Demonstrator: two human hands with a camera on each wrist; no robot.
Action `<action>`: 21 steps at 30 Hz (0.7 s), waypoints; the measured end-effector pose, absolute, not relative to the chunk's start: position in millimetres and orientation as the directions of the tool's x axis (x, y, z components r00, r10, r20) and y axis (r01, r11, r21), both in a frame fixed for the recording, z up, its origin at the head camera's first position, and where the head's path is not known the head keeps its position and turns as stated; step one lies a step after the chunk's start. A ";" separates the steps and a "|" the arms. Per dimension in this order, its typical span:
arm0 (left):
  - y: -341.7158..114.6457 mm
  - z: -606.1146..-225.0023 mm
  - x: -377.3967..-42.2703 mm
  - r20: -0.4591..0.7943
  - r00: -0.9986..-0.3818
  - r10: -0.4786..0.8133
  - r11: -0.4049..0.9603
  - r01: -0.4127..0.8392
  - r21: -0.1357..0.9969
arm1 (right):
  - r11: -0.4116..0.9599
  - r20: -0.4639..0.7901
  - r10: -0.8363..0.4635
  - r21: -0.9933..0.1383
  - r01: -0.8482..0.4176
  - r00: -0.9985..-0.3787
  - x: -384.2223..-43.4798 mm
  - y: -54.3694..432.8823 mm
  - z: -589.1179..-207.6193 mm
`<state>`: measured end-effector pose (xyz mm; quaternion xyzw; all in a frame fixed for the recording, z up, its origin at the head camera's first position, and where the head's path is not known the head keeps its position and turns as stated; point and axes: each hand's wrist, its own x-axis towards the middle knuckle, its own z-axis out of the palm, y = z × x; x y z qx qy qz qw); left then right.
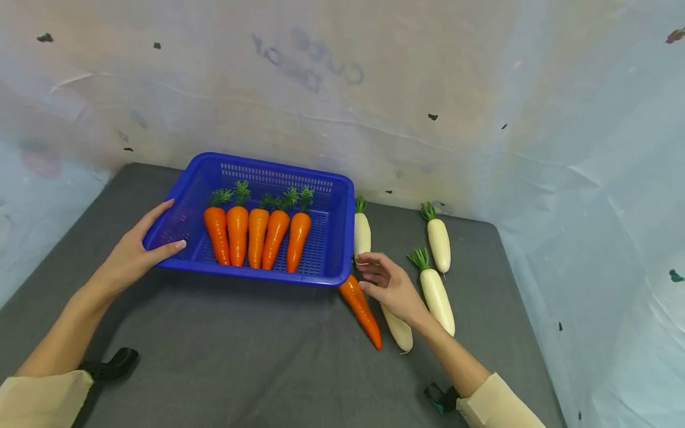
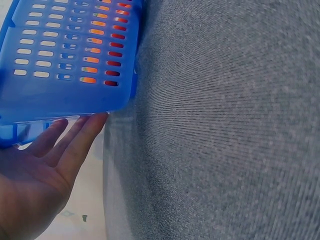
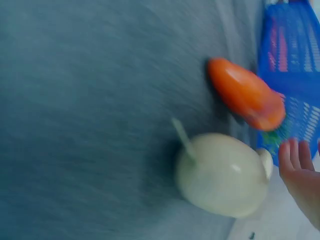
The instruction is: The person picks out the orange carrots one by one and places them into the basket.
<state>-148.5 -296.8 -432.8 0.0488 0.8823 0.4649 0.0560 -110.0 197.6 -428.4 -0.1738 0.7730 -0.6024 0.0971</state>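
Observation:
A blue plastic basket (image 1: 246, 274) holds several orange carrots (image 1: 238, 235) with green tops, lying side by side. My left hand (image 1: 131, 255) grips the basket's left end, thumb over the rim and fingers around the outside; the left wrist view shows the fingertips against its wall (image 2: 60, 95). Beside the basket's front right corner is my right hand (image 1: 392, 288), fingers loosely bent around nothing. Under and next to it, a loose carrot (image 1: 364, 312) lies on the grey cloth with its top hidden, alongside a partly covered white radish (image 1: 398, 330).
Two white radishes (image 1: 437, 300) (image 1: 439, 244) lie further right on the grey-covered table (image 1: 257, 362). Another radish (image 1: 362, 233) shows behind the basket's right side. Pale sheeting (image 1: 374, 77) with dark spots hangs along the back and sides.

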 end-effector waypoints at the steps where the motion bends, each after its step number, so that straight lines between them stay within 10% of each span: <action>1: -297.2 -433.1 -148.4 -0.053 -0.989 0.137 0.561 0.034 0.827 | 0.219 0.056 -0.392 -0.964 -0.152 -0.918 -107.3 196.9 -430.8; 21: -296.2 -432.4 -148.6 -0.060 -0.989 0.136 0.545 0.025 0.838 | 0.564 0.064 -0.246 -0.802 -0.197 -0.967 -77.5 171.8 -462.3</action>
